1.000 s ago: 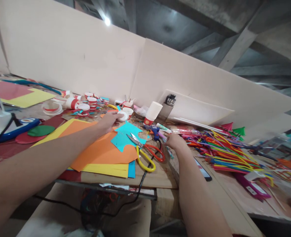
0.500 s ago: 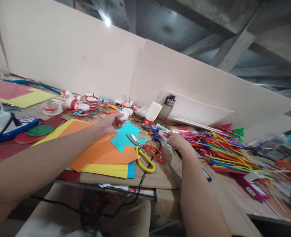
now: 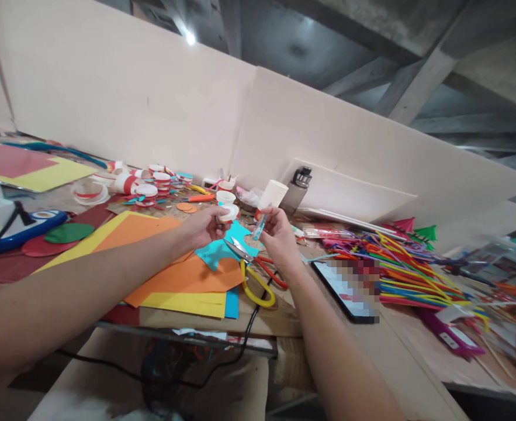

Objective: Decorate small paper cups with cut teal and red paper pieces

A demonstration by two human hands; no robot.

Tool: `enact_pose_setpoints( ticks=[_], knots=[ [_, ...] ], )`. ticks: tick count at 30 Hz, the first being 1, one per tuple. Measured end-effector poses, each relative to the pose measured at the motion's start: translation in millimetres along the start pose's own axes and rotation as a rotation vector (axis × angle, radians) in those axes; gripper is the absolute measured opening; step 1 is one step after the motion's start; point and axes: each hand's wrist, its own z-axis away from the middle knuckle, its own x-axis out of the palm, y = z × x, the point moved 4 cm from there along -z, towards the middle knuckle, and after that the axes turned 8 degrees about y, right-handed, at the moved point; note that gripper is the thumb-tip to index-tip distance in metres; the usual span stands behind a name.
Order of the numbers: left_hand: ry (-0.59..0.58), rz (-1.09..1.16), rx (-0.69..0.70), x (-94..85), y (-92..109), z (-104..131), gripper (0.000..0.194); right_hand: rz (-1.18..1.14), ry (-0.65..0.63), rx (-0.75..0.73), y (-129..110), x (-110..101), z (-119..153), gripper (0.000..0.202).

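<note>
My left hand (image 3: 205,228) is closed on a small white cup piece (image 3: 228,213), held above a cut blue paper (image 3: 214,251). Across from it, my right hand (image 3: 279,234) pinches a slim, clear and light-blue object (image 3: 259,227), too small to name surely. Scissors (image 3: 253,275) with one yellow and one red handle lie below and between the hands, blades on the blue paper. Orange sheets (image 3: 187,275) and yellow sheets (image 3: 187,303) are under my left forearm. A stack of paper cups (image 3: 273,194) stands just behind my right hand.
A phone (image 3: 345,292) lies right of my right forearm. Colourful pipe cleaners (image 3: 415,275) cover the right side. Behind stand a dark bottle (image 3: 297,190) and, leftward, several red-and-white cup pieces (image 3: 163,182). A black cable (image 3: 251,321) hangs over the table edge.
My right hand has moved left and up from beside the glue gun, now with the slim object in it, uncovering the phone. My left hand has shifted slightly right and down with the cup piece.
</note>
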Motion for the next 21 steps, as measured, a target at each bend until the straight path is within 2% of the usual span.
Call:
enact_pose_setpoints(
  ticks=[5,11,16,21],
  knots=[
    [-0.057,-0.012,0.013,-0.3,-3,-1,0.007,0.008,0.072,-0.115,-11,11,18,0.018],
    [-0.067,0.016,0.002,2.6,-7,2,0.005,0.012,0.017,-0.109,-10,24,32,0.012],
    [-0.048,0.015,0.003,-0.1,-8,-1,0.006,-0.017,-0.036,-0.187,-14,25,36,0.022],
    [-0.082,0.051,0.038,-0.8,-7,-2,0.001,0.048,0.015,-0.196,-11,22,34,0.02]
  ],
)
